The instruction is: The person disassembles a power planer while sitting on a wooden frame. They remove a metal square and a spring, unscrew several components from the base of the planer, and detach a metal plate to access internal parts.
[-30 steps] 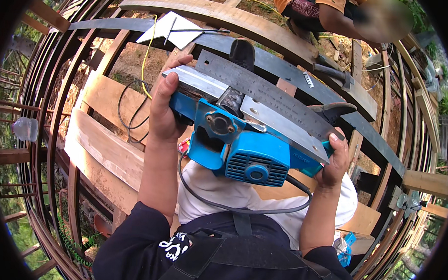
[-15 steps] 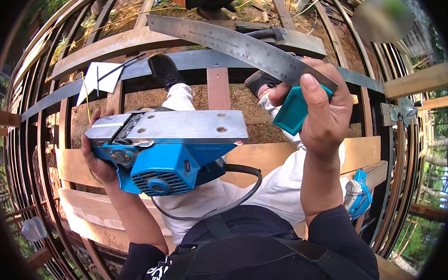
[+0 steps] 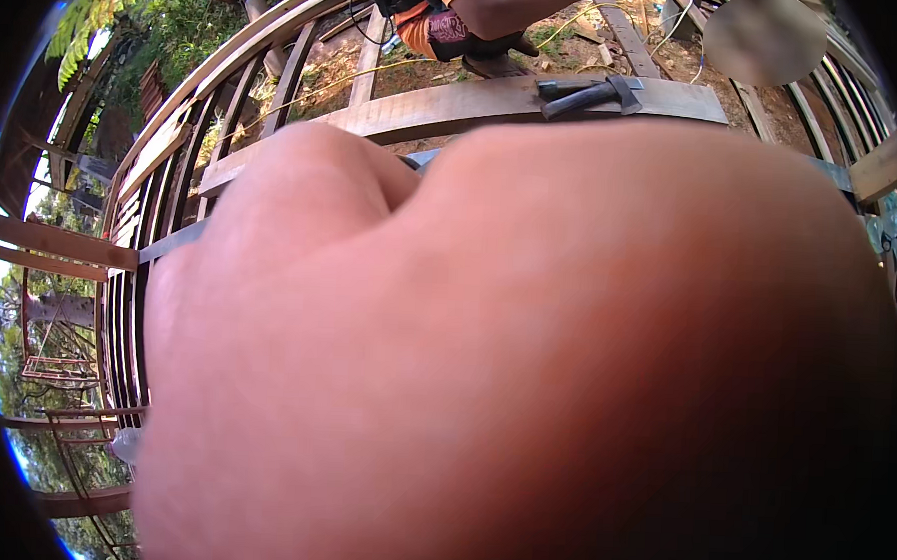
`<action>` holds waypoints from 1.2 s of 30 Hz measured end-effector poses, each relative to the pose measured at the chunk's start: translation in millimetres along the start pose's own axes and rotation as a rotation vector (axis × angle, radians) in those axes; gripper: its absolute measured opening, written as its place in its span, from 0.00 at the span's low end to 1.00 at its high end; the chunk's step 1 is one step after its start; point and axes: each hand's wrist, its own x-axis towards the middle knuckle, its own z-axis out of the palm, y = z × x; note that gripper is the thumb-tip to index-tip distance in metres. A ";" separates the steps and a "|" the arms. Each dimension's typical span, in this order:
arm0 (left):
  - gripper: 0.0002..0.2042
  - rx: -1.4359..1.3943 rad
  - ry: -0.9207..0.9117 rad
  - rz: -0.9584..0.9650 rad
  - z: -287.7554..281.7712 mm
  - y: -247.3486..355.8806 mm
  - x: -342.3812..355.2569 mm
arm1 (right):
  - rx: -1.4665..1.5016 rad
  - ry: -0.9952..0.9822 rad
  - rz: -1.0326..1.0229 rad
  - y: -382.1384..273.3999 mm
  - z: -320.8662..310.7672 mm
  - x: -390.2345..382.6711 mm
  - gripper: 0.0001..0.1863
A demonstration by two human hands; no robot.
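- Furthest left of the fingers, timber rails cross in front of some trees; they're up, though whether they're fixed I can't tell.
- Nearer the fingers on that side, long slats run side by side, with gaps left between them.
- Filling the middle is a hand, the right hand I'd judge from the side it enters, blurred and very close. I can't tell whether its fingers are apart, together or clamped on something. Anything behind it is covered, so what's done or left there I can't judge. The left hand is out of sight.
- Beyond the knuckles, a pale beam lies across, in place as far as I can see.
- Past that beam is a co-worker in an orange sleeve.
- Beyond the fingers and rightward, a dark hammer-like tool rests on the beam, untouched.
- Far right of the fingers, a pale timber end shows.
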 end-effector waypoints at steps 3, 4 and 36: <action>0.35 0.012 0.029 0.011 -5.4 8.9 -16.8 | -0.037 -0.002 -0.062 1.0 -0.4 14.0 0.11; 0.35 0.016 0.052 0.013 -11.6 10.9 -23.8 | -0.038 -0.015 -0.089 -2.1 3.4 20.3 0.11; 0.34 -0.082 -0.160 -0.105 29.4 -55.2 60.6 | -0.132 0.295 1.686 113.9 306.7 -389.8 0.21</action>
